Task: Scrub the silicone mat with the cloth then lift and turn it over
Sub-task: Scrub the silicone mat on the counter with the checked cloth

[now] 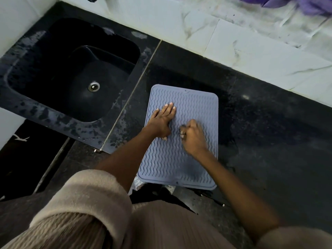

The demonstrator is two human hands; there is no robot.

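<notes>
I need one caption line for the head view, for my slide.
Left hand flat on the silicone mat, right hand curled over it, beside the sink.

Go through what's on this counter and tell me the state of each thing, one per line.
silicone mat: flat on the counter, ridged side up, near edge overhanging
left hand: fingers straight, pressing the mat
right hand: fingers curled on the mat; any cloth inside is hidden
sink: nothing in the basin, rim splashed
counter: dark stone
</notes>
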